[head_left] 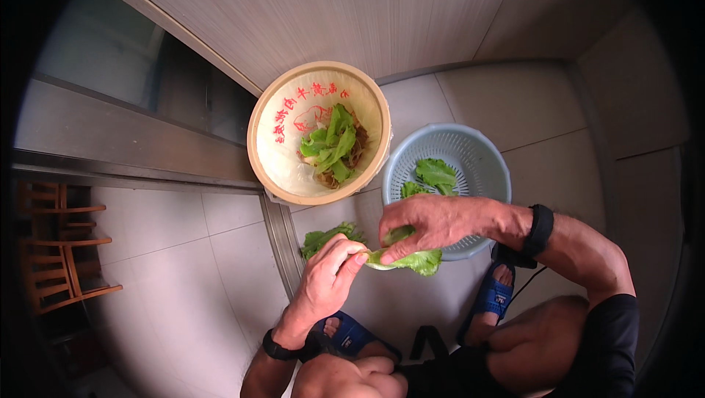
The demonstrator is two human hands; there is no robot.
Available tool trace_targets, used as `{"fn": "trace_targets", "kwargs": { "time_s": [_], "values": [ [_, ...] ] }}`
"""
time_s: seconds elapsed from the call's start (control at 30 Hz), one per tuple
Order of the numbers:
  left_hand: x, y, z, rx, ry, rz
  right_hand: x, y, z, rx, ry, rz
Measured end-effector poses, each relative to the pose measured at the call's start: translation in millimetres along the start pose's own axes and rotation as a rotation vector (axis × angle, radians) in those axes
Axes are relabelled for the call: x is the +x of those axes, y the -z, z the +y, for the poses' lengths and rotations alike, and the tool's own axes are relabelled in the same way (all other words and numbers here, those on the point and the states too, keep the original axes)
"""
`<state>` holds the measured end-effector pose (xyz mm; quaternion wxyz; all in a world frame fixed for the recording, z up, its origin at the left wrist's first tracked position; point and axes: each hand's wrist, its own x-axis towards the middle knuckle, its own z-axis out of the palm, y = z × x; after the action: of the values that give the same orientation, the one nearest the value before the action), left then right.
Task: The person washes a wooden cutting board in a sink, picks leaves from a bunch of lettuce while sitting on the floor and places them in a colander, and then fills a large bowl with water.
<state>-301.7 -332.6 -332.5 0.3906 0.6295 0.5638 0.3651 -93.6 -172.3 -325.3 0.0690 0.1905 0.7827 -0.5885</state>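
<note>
Mid-frame, pinched from both ends: a pale green lettuce leaf [408, 259], left hand [327, 280] closed on one tip, right hand [433, 223] on the other, covering its middle. Behind, a pale blue plastic colander [470, 150], its near rim hidden; upper centre, a cream round bowl [294, 163] of scraps

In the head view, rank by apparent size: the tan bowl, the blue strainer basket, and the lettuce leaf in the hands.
1. Tan bowl, largest, though it may sit nearer the camera.
2. Blue strainer basket, slightly smaller, partly hidden by the right hand.
3. Lettuce leaf, clearly smallest.
</note>
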Motion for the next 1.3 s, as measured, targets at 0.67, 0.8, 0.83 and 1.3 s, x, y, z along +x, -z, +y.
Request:
{"fn": "trace_targets", "kwargs": {
  "time_s": [0.67, 0.8, 0.83, 1.3],
  "values": [
    [-7, -4, -11, -0.565, 0.278, -0.025, 0, 8, -20, 0.489, -0.184, -0.347],
    [-9, -2, -13, -0.601, 0.222, -0.06, 2, 0, -11, 0.509, -0.13, -0.321],
    [-8, -2, -12, -0.6, 0.219, -0.069, 4, -3, -3, 0.419, -0.068, -0.269],
    [-10, -2, -13, -0.666, 0.248, -0.068, 1, 0, -12, 0.45, -0.122, -0.27]
  ]
}}
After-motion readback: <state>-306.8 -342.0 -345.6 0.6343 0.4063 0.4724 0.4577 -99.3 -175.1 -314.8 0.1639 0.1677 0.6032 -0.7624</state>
